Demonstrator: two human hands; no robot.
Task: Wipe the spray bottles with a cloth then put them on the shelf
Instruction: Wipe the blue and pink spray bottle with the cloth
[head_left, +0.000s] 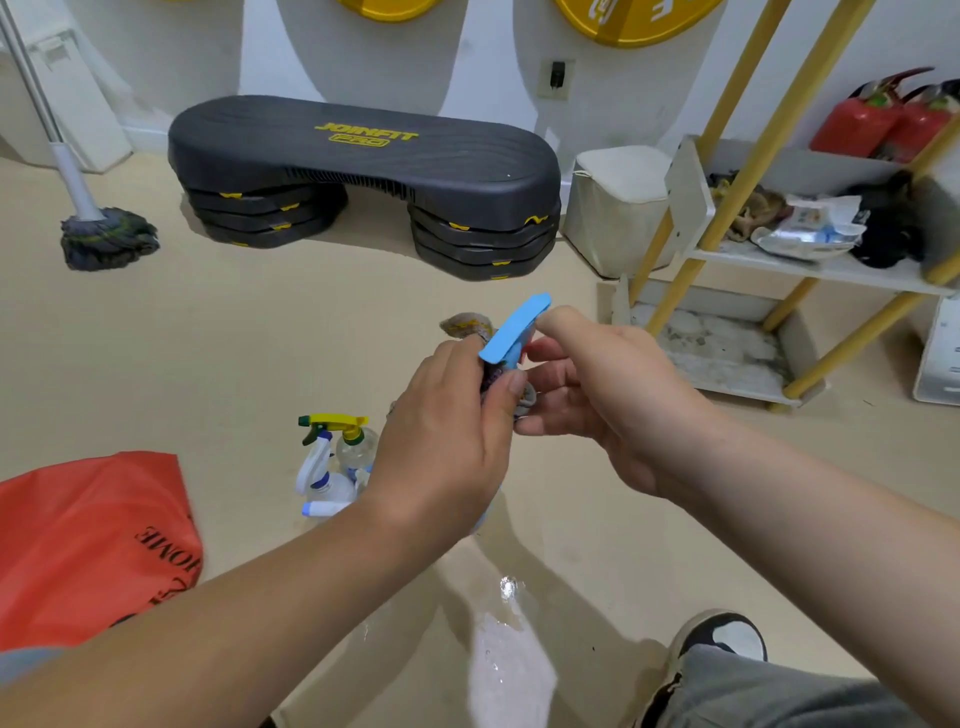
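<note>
Head: spray bottle (514, 332) between left hand (447, 426), right hand (597, 405)

A blue-headed spray bottle (514, 327) tilts aloft, a mottled cloth (467, 323) bunched against it; other spray bottles (332, 467) stand clustered on the floor (311, 338); the yellow-poled shelf (810, 262) stands at the right.

Bare arms all the way here: left forearm (234, 597) and right forearm (805, 519) uncovered, left hand (447, 441) and right hand (608, 405) bare too, with a short, plain nail on the left thumb. Lower right, a grey fabric trouser leg (779, 691), and beside it a black sneaker (727, 636) with a white toe panel and pale sole.
</note>
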